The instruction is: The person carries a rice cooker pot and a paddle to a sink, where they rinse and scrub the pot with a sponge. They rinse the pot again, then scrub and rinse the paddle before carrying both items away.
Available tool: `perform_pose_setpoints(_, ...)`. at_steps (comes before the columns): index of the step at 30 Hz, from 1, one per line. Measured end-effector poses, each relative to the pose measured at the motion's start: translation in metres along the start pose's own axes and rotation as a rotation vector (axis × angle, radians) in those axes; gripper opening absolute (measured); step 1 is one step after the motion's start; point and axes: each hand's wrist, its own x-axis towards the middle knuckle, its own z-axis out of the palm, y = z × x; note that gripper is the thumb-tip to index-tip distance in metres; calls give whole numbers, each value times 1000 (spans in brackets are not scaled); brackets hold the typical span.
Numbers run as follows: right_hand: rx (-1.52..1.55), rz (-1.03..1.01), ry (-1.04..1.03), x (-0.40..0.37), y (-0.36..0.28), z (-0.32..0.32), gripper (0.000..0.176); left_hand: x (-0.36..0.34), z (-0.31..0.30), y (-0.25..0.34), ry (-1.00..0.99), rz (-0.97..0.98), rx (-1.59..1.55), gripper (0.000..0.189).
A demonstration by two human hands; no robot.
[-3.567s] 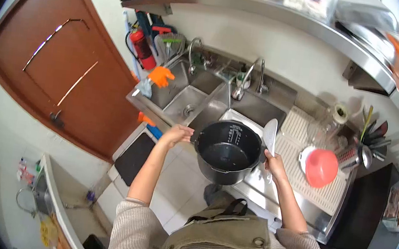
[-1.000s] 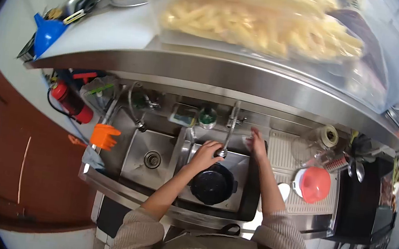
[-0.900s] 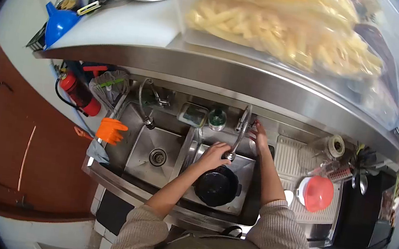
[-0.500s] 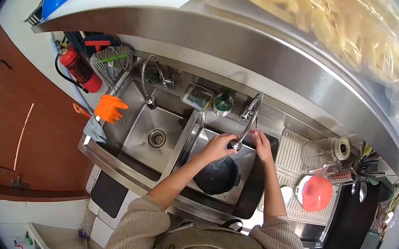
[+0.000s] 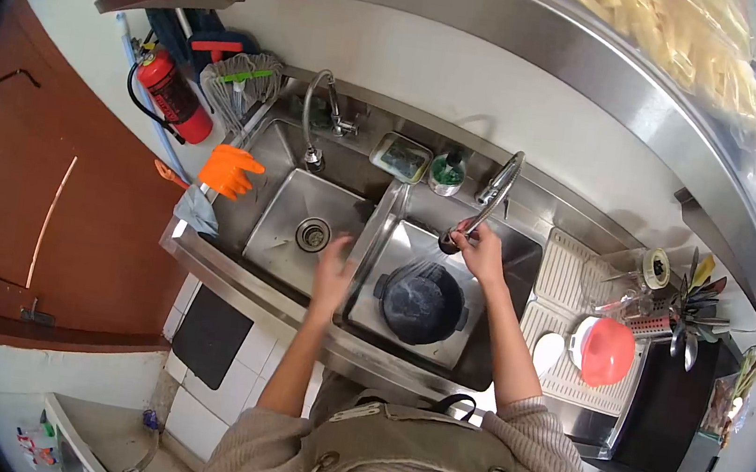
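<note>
My right hand (image 5: 484, 252) is closed around the spray head of the faucet (image 5: 449, 242) over the right basin. Thin streams of water run from it into a dark round pot (image 5: 426, 306) with side handles, which sits on the basin floor. Slightly blurred, my left hand (image 5: 333, 275) hovers near the divider at the right side of the left basin (image 5: 279, 238). Its fingers are stretched out and hold nothing.
A second faucet (image 5: 313, 124) stands over the left basin. Behind the sinks are a sponge tray (image 5: 402, 158) and a jar with a green-liquid bottle (image 5: 447, 171). Orange gloves (image 5: 230, 171) hang left. A red bowl (image 5: 607, 352) rests on the right drainboard. A steel shelf (image 5: 445, 1) overhangs.
My left hand has left the spray head and moved left toward the left basin. My right hand has taken hold of the spray head. The camera view has shifted slightly.
</note>
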Motion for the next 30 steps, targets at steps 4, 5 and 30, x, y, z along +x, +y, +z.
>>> perform_pose_setpoints(4, 50, 74, -66, -4, -19, -2, 21, -43, -95, -59, 436, -47, 275, 37)
perform_pose_setpoints(5, 61, 129, -74, -5, -20, -4, 22, -52, -113, -64, 488, -107, 296, 38)
perform_pose_setpoints(30, -220, 84, 117, -4, 6, 17, 16, -53, -117, -85, 721, -295, 559, 51)
